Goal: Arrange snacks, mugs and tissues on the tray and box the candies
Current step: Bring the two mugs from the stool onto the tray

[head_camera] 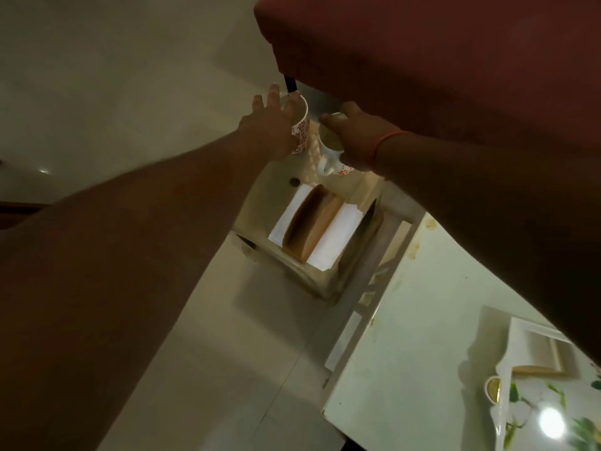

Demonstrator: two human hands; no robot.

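Both hands reach the stool's (260, 203) far edge: left hand (270, 125) wraps the left mug (300, 125), right hand (354, 131) grips the right mug's (330, 148) rim, handle toward the tissue holder (315, 222).

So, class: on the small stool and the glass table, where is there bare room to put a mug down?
The glass table is bare along its near-left stretch, left of the tray. The stool is crowded: napkin holder in the middle, two mugs under both hands at its far end.
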